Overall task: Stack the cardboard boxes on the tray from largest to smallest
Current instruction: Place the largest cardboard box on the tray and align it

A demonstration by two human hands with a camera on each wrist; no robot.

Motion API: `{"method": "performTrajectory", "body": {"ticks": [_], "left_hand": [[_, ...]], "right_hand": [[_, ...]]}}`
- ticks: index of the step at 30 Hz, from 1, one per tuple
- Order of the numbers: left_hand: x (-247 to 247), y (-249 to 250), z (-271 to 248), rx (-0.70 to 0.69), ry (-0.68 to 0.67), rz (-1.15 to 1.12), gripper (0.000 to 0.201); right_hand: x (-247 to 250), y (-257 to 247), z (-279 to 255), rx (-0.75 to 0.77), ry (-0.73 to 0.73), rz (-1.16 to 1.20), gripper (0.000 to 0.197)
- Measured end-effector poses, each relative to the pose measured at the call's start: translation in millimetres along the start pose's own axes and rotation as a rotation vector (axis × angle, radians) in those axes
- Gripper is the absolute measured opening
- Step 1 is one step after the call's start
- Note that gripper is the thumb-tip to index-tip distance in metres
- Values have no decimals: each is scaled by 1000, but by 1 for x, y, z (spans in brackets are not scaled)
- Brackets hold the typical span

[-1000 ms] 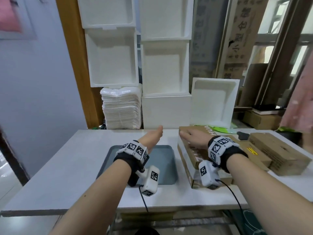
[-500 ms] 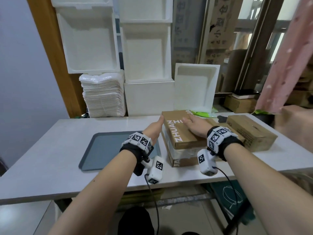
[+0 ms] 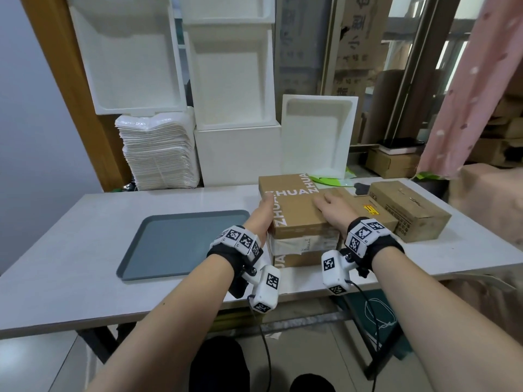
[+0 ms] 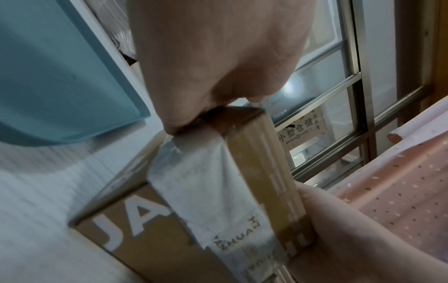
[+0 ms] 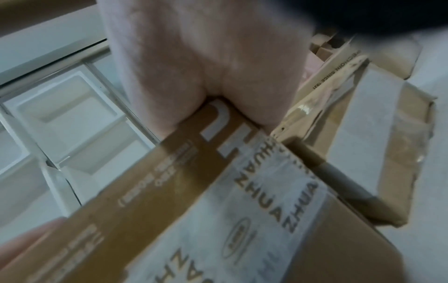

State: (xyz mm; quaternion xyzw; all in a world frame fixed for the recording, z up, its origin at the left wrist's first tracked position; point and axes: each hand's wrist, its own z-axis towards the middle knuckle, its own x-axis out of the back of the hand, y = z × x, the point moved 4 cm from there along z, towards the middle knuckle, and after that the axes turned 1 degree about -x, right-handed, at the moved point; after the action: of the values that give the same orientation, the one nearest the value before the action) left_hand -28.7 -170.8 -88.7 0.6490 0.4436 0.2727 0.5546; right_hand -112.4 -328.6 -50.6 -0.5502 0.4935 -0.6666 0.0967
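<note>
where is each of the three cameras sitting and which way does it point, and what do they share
Head: worn on the head, looks forward and down over the table at the tray, the ZHUAN box and both forearms, left hand and right hand.
Left wrist: under the left hand, looks along it at the box's left side; the tray's corner shows.
Right wrist: under the right hand, looks along it across the box top.
Shared: all three show the ZHUAN box.

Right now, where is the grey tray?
In the head view the grey tray lies flat on the white table, left of the ZHUAN box, with no box on it.
</note>
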Motion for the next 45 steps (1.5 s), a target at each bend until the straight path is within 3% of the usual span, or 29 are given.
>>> {"method": "performTrajectory", "body": {"ticks": [8, 12, 19, 26, 40, 45], "left_hand": [[7, 33, -16, -51, -42, -58, 63], [30, 58, -27, -104, -28, -20, 64], [98, 78, -50, -116, 64, -18, 68], [160, 79, -67, -118, 129, -21, 71], [202, 38, -56, -77, 208, -9, 62], [208, 41, -52, -84, 199, -36, 62]], "right_hand": [[2, -31, 2, 27, 11, 34, 55], [-8, -63, -1, 73, -9, 51, 64], [-65, -107, -10, 126, -75, 85, 73], [-126, -138, -19, 175, -108, 81, 66], [-171, -125, -25, 188, -112, 67, 53], [-169, -129, -24, 178, -164, 59, 62]]}}
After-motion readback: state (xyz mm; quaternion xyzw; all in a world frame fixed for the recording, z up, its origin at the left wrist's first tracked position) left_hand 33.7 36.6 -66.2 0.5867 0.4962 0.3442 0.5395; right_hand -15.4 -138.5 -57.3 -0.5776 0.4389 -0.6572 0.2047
